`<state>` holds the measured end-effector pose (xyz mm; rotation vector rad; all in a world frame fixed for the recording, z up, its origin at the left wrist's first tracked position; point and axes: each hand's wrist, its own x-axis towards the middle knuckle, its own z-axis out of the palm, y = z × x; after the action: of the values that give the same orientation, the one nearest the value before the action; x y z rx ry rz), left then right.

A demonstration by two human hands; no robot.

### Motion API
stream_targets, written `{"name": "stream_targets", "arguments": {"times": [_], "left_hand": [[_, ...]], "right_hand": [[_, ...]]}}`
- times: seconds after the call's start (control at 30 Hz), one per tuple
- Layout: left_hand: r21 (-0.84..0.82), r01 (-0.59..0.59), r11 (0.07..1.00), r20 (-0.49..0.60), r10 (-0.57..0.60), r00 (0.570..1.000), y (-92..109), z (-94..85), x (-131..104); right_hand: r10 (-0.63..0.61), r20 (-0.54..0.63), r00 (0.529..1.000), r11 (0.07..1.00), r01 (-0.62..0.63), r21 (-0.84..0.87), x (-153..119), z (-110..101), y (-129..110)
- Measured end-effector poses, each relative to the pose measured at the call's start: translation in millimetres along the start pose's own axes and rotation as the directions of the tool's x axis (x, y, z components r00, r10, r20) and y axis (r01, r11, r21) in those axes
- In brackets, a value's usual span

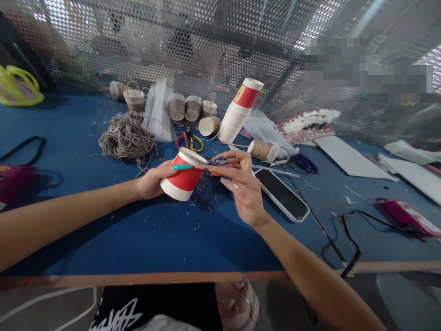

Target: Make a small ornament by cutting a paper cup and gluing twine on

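My left hand is closed around a red and white paper cup, which tilts above the blue table. A long teal thumbnail lies across the cup's red band. My right hand is at the cup's right side, its fingers stretched out and its thumb apart from them. One of its long nails reaches the cup's rim; I see nothing held in it. Behind the cup lie small scissors with red and yellow handles. A heap of grey-brown cord sits to the left.
A tall stack of paper cups leans at the back. Several cord-wrapped cups stand along the mesh panel. A phone lies right of my right hand. White boards and a purple pouch are farther right.
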<state>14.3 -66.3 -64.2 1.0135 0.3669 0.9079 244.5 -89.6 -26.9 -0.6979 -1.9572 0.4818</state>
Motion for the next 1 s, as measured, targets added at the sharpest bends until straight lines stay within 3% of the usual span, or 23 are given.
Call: {"name": "stream_targets", "arguments": {"times": [0.1, 0.47, 0.77, 1.0], "left_hand": [[-0.005, -0.007, 1.000, 0.007, 0.007, 1.000, 1.0, 0.7, 0.1], [-0.022, 0.020, 1.000, -0.021, -0.021, 1.000, -1.4, -5.1, -0.1], [-0.026, 0.025, 0.999, -0.009, -0.025, 1.000, -1.5, -5.9, -0.5], [-0.038, 0.035, 0.999, 0.012, -0.035, 0.999, -0.6, -5.4, -0.7]], "right_hand": [[0.004, 0.005, 1.000, 1.000, -0.004, -0.026, 0.1, 0.0, 1.5], [-0.040, -0.147, 0.988, 0.997, 0.030, -0.073, 0.5, -2.0, 9.0], [-0.048, -0.024, 0.999, 0.997, 0.046, -0.062, -0.9, -0.9, 2.7], [0.000, -0.183, 0.983, 1.000, -0.002, -0.011, 0.6, -0.6, 14.4]]}}
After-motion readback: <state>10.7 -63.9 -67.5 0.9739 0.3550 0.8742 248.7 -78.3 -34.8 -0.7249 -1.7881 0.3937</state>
